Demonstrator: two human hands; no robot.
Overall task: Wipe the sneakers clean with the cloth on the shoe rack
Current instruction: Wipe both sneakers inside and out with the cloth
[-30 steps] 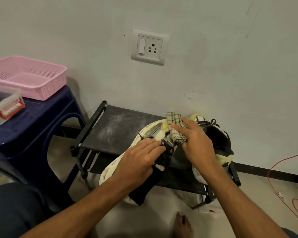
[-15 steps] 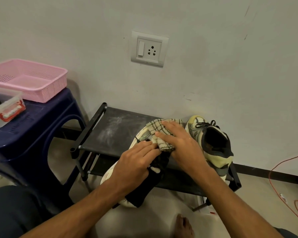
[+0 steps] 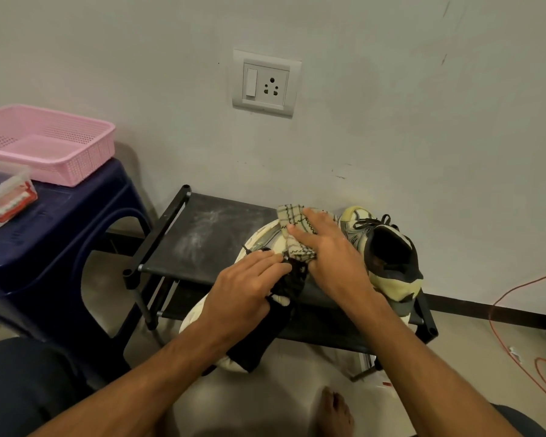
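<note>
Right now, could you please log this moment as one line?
right hand: presses cloth on near sneaker | left hand: rests on near sneaker | other sneaker: on rack

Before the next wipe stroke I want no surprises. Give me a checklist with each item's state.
1. Cloth lies on the held sneaker: ok.
2. Right hand presses flat on the cloth: ok.
3. Left hand steadies that sneaker: ok.
4. Second sneaker sits on the shoe rack: ok.
5. Shoe rack top free of dust: not ok, pale smears.
6. Held sneaker's far side clean: cannot tell, hidden.
</note>
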